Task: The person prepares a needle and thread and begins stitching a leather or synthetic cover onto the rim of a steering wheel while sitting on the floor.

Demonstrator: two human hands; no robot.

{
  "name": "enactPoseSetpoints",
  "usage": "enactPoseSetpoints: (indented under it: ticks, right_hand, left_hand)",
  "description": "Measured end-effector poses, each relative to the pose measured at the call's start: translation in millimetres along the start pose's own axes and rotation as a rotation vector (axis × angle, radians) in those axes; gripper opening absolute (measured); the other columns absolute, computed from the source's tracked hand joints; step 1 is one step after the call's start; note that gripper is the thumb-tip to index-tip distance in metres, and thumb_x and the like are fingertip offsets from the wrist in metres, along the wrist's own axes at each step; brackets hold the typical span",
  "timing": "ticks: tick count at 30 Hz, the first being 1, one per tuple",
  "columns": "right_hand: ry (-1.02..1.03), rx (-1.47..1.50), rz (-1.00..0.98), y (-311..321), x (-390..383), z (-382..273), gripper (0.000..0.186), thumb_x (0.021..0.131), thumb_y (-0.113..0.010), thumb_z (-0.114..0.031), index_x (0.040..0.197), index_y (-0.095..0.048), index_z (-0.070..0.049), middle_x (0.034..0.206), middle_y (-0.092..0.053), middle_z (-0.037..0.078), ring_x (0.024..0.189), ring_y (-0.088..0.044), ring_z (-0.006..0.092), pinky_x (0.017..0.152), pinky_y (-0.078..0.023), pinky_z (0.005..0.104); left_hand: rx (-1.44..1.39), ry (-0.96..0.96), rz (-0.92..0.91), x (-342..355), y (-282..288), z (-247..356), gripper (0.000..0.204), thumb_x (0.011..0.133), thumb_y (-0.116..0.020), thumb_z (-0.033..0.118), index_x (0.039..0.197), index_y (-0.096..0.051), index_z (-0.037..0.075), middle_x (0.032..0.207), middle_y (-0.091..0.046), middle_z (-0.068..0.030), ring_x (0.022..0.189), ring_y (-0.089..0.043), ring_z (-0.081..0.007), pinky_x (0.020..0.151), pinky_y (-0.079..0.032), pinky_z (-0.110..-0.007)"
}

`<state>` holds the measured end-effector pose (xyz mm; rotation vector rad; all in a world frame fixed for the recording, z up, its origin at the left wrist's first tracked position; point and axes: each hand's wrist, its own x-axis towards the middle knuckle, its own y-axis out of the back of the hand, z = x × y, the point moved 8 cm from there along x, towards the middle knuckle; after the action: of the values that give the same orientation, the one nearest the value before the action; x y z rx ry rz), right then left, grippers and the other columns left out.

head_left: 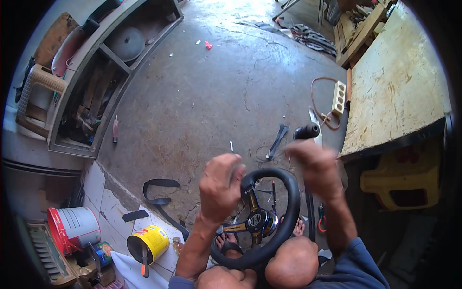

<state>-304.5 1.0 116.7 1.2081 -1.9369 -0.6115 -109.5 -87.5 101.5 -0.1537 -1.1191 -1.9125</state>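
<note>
A black steering wheel (289, 202) with gold-and-black spokes rests between my bare knees. My left hand (219, 188) is raised at the wheel's upper left, its fingers curled; whatever they may hold is too small to make out. My right hand (315, 166) is in the air at the wheel's upper right, smeared by motion, so its fingers are unclear. Just beyond it lie a dark cylindrical tool (304, 131) and a dark flat strip (279, 137). A black strap (159, 183) lies curled left of my left hand, and orange-handled scissors (322, 221) sit by my right forearm.
A yellow can (155, 243) and a white bucket (79, 226) stand at lower left. A metal shelf unit (110, 62) lines the left. A worn board cabinet (394, 82), yellow plastic stool (399, 183) and power strip (339, 96) are at right. Scattered scraps lie on the concrete floor (202, 96).
</note>
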Motion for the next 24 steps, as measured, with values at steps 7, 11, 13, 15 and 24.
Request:
enactPoseSetpoints:
  ticks: [7, 11, 13, 15, 24]
  right_hand:
    - [-0.315, -0.069, 1.131, 282.1, -135.1, 67.3, 0.023, 0.109, -0.051, -0.019, 0.115, -0.062, 0.0, 0.097, -0.065, 0.015, 0.08, -0.062, 0.0253, 0.077, -0.054, 0.0368]
    - [-0.637, 0.421, 0.183, 93.7, -136.4, 67.9, 0.024, 0.112, -0.046, -0.019, 0.112, -0.063, -0.001, 0.108, -0.067, 0.007, 0.095, -0.07, 0.0151, 0.087, -0.057, 0.0302]
    - [-0.903, 0.852, 0.152, 13.9, -176.9, 72.0, 0.018, 0.11, -0.049, -0.02, 0.108, -0.057, -0.005, 0.126, -0.066, 0.015, 0.103, -0.074, 0.0289, 0.085, -0.063, 0.0427]
    - [-1.063, 1.21, 0.145, -37.1, -200.6, 61.5, 0.022, 0.111, -0.046, -0.021, 0.119, -0.052, -0.002, 0.145, -0.053, 0.013, 0.112, -0.069, 0.0321, 0.09, -0.061, 0.0471]
    - [-0.999, 1.396, 0.144, -61.9, -136.9, 52.6, 0.025, 0.112, -0.04, -0.024, 0.122, -0.045, -0.001, 0.14, -0.054, 0.02, 0.105, -0.072, 0.0351, 0.063, -0.068, 0.039]
  left_hand:
    - [-0.145, 0.449, -0.356, -73.5, -112.5, -131.5, 0.025, 0.097, -0.068, 0.018, 0.115, -0.07, 0.0, 0.11, -0.071, -0.0189, 0.104, -0.069, -0.0343, 0.093, -0.054, -0.042]
    - [-0.305, 0.476, -0.672, -97.9, -160.3, -131.6, 0.037, 0.098, -0.067, 0.029, 0.121, -0.069, 0.001, 0.115, -0.07, -0.0202, 0.112, -0.068, -0.0363, 0.098, -0.053, -0.042]
    - [-0.347, 0.411, -0.812, -97.5, -183.2, -124.1, 0.044, 0.101, -0.061, 0.04, 0.121, -0.068, 0.002, 0.115, -0.07, -0.0211, 0.113, -0.066, -0.0376, 0.099, -0.051, -0.044]
    - [-0.329, 0.444, -0.878, -94.3, -201.9, -115.5, 0.044, 0.101, -0.06, 0.041, 0.12, -0.069, 0.003, 0.115, -0.069, -0.0214, 0.113, -0.065, -0.0381, 0.099, -0.05, -0.045]
    - [-0.069, 0.374, -0.62, -88.4, -144.6, -156.7, 0.047, 0.106, -0.051, 0.045, 0.101, -0.066, 0.001, 0.097, -0.063, -0.0216, 0.092, -0.063, -0.0394, 0.081, -0.048, -0.047]
